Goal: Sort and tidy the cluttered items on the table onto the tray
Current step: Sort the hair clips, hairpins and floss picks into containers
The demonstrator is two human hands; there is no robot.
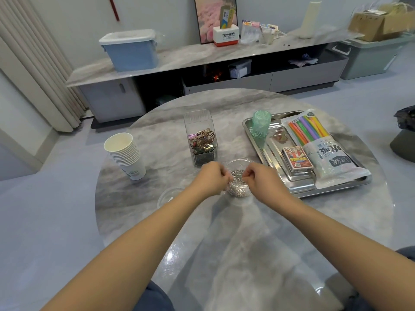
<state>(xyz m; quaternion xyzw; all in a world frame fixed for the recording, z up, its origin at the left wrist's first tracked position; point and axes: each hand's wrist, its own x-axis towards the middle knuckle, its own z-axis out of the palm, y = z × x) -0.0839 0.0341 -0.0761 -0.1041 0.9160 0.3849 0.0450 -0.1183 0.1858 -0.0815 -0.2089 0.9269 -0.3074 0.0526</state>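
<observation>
The rim of a clear round container of paper clips (238,180) is pinched from either side by the curled fingers of the left hand (212,178) and the right hand (261,179), just beside the near left corner of the steel tray (253,140). A green cup (261,125), a card box (296,159) and a packet of coloured straws (318,144) are already laid on the tray. A stack of paper cups (125,154), a clear box of clips (201,140) and a clear lid (169,195) are left on the table (235,232), so the tidying is judged roughly half done.
</observation>
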